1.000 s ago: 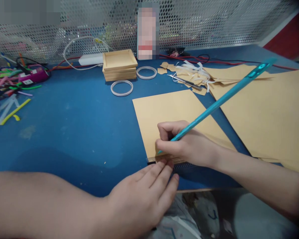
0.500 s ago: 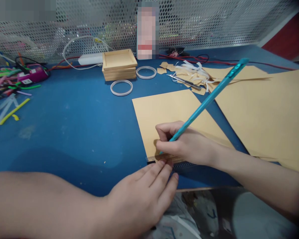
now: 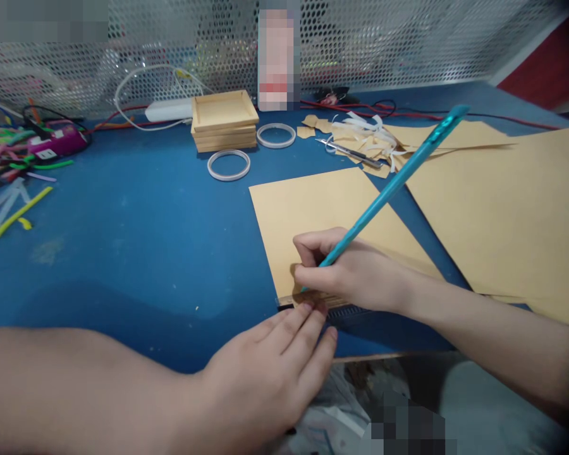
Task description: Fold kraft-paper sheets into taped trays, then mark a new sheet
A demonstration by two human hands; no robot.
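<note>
A long teal pen slants up to the right out of my right hand, whose fingers are closed around its lower part. Its tip is down at a clear ruler lying along the near edge of a tan sheet of paper. My left hand lies flat, fingers stretched out and their tips pressing on the ruler just below the pen tip. Part of the ruler is hidden beneath the fingers and my right hand.
Larger tan paper covers the right side of the blue table. Behind are paper scraps, a craft knife, two tape rolls and stacked wooden trays. Colourful sticks and a purple tool lie left.
The whole view has shifted slightly, things appearing a little further left and up. Both hands, the pen and the ruler keep nearly the same places on the paper.
</note>
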